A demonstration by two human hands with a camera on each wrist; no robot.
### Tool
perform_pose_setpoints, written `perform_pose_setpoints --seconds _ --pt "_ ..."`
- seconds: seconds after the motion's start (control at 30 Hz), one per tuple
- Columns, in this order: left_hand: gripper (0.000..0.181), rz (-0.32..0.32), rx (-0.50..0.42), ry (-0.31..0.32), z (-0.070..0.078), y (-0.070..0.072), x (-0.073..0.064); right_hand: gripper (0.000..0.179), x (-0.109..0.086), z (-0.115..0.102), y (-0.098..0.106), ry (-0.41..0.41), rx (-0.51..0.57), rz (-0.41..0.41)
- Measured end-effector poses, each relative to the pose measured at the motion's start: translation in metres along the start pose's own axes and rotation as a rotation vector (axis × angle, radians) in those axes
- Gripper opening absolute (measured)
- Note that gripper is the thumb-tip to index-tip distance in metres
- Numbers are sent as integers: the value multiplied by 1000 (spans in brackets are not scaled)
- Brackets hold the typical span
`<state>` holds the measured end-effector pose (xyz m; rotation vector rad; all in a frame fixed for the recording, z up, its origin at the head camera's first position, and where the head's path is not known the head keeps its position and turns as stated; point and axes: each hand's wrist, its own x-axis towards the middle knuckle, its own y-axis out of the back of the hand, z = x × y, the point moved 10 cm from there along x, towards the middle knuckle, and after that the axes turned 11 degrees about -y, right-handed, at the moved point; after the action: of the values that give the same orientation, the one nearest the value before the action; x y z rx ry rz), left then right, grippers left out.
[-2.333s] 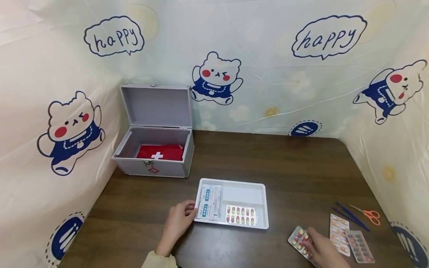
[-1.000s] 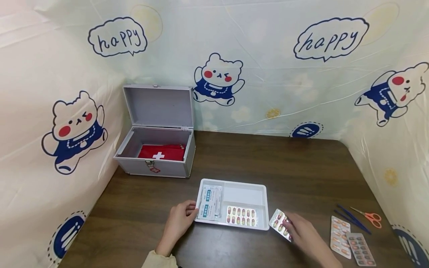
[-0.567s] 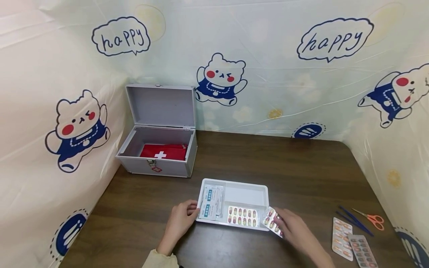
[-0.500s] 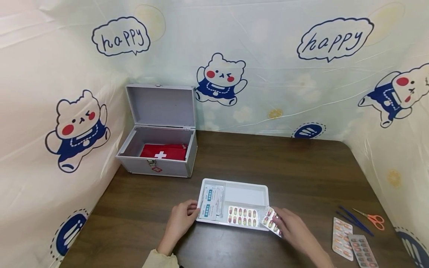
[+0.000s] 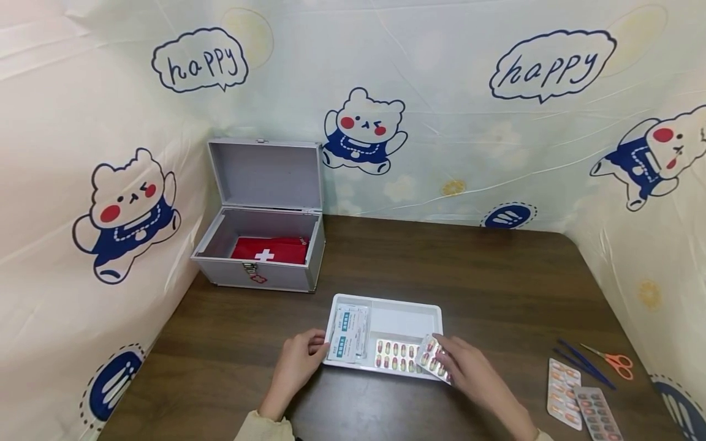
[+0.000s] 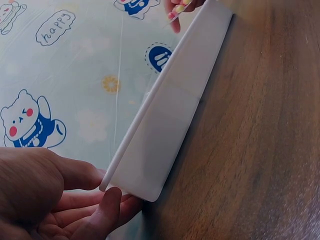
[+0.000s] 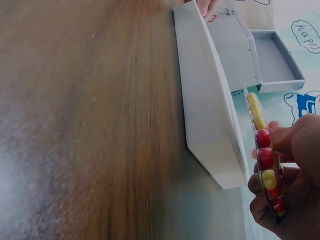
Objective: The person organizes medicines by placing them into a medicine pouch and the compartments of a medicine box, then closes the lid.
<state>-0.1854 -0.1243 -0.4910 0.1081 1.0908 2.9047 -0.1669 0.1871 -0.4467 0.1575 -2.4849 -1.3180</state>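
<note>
A white divided tray (image 5: pixel 405 320) lies on the table; in its left section are white-and-teal packets (image 5: pixel 346 334). A blister pack of capsules (image 5: pixel 393 355) lies in its front right section. My left hand (image 5: pixel 298 364) holds the tray's left edge, thumb (image 6: pixel 82 173) at the rim and other fingers beneath it in the left wrist view. Between the thumb and fingers of my right hand (image 5: pixel 469 367) is a second capsule blister pack (image 5: pixel 432 356), tilted over the tray's right end and partly covering the first pack. Red and yellow capsules show on it in the right wrist view.
A silver case (image 5: pixel 265 275) stands lid-up at the back left, with a red pouch (image 5: pixel 281 250) marked by a white cross inside. At the right lie two blister packs (image 5: pixel 564 392), blue tweezers (image 5: pixel 586 364) and orange-handled scissors (image 5: pixel 614 361). Printed cloth surrounds the table (image 5: pixel 496 269).
My right hand has carried the blister pack leftward from the table's right side to above the tray's front right section. My left hand has stayed at the tray's left edge.
</note>
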Motion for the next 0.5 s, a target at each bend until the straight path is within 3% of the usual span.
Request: perform_pose_setpoints --seconds 0.27,0.5 --pt "22 -1 3 -11 1 -1 0 36 10 -1 -12 -82 2 -100" --pt "21 2 3 -6 -1 -1 -1 35 16 -11 -17 -47 3 -115"
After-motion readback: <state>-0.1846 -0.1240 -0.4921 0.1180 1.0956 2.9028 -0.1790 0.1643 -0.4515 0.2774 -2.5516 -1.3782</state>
